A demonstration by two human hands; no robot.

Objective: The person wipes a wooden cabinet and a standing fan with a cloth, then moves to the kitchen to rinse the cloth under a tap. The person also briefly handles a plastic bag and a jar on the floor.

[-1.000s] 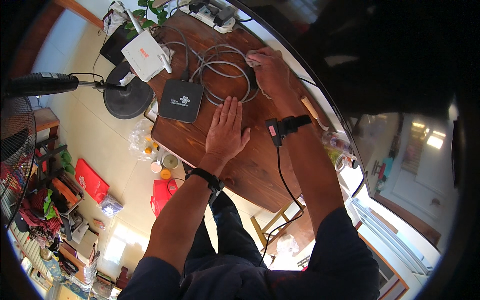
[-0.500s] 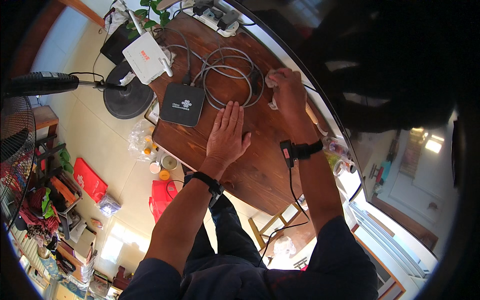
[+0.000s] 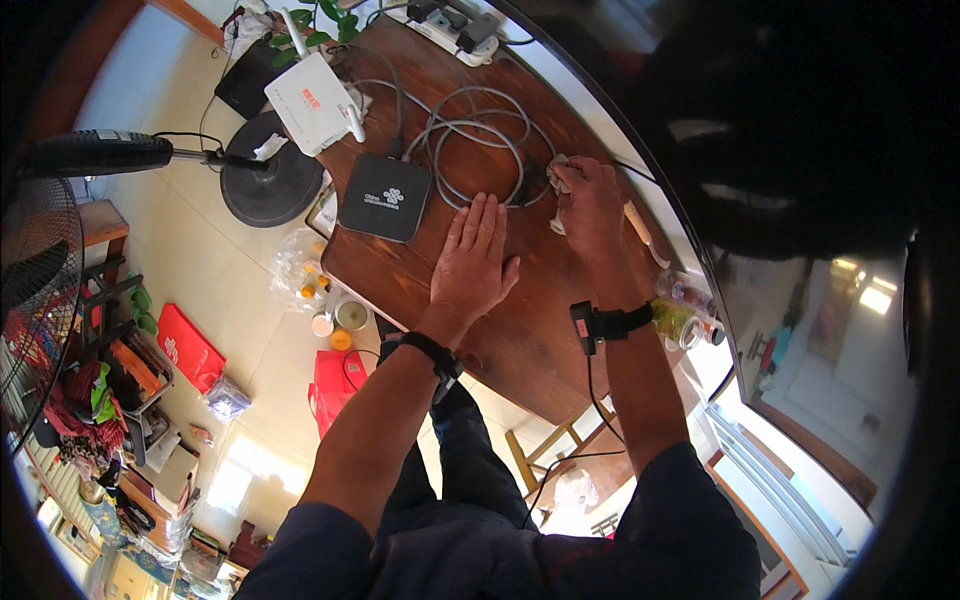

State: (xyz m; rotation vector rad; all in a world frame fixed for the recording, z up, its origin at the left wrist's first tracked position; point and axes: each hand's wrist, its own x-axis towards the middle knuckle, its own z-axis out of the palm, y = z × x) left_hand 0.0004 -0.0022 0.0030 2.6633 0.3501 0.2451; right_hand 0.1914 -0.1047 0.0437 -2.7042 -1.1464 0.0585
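Note:
My left hand (image 3: 472,258) lies flat on the brown wooden table (image 3: 540,340), fingers stretched forward, their tips at the near side of a coiled grey cable (image 3: 470,195). My right hand (image 3: 592,208) grips a crumpled pale cloth (image 3: 562,180) against the table's right part, just right of the coil. Part of the cloth is hidden under the fingers. Left of my left hand sits a flat black set-top box (image 3: 385,198) with cables at its far edge. Beyond it, a white router (image 3: 313,103) with antennas rests at the table's left edge.
A large dark glossy screen (image 3: 780,150) borders the table on the right. Beside my right wrist lie a light-handled tool (image 3: 645,233) and jars (image 3: 680,325). A white power strip (image 3: 450,35) is at the back. A fan (image 3: 40,270) and red bag (image 3: 340,385) stand left.
The view has shifted, so the table things appear slightly further right. My right hand with the cloth has moved slightly nearer. My left hand stays flat beside the coil.

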